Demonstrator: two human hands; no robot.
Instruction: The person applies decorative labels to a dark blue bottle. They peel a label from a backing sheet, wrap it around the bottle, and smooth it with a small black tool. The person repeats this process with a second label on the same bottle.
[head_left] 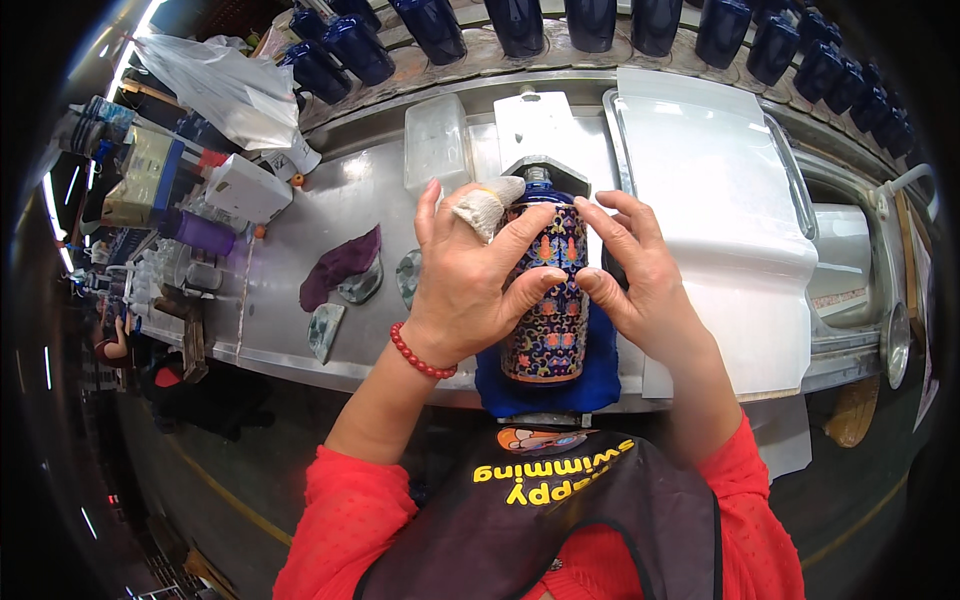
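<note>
A dark blue bottle (pixel 545 340) covered in a colourful floral pattern lies with its neck pointing away from me, above a blue cloth (pixel 600 375). Its neck end meets a grey metal holder (pixel 553 172). My left hand (pixel 475 270) presses its index finger and thumb on the pattern from the left. A white cloth piece (pixel 482 213) sits at that hand's fingers; whether it is wrapped or pinched is unclear. On the bottle's right side rest the thumb and index fingertips of my right hand (pixel 635 265), its other fingers raised.
Several blue bottles (pixel 520 28) stand along a curved conveyor (pixel 480 62) at the back. White sheets (pixel 710 230) cover the right side of the metal table (pixel 375 190). A translucent tray (pixel 436 145), a purple cloth (pixel 340 265) and patterned scraps (pixel 324 330) lie left.
</note>
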